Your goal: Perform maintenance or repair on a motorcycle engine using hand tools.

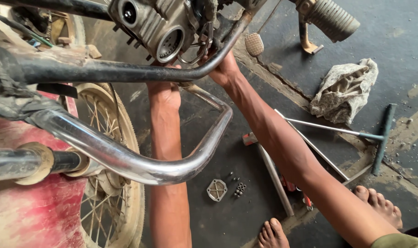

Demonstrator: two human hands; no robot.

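Both hands (195,80) up at the engine (160,25) behind the black frame tube (126,71) — grip hidden, cannot tell — rag (344,89) and T-wrench (351,133) right.

Dusty grey finned motorcycle engine (158,27), round ports open, mounted above black frame tube (126,71).

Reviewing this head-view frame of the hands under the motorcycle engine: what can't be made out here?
- Left hand: fingers hidden behind the black frame tube; grip unclear.
- Right hand: fingertips hidden behind the same tube and the grey finned engine.
- Small dark bolts beside the square metal cover plate: too small to count.
- Red-handled tools on the floor: covered by the right forearm.
- Engine top: cut off by the upper edge.
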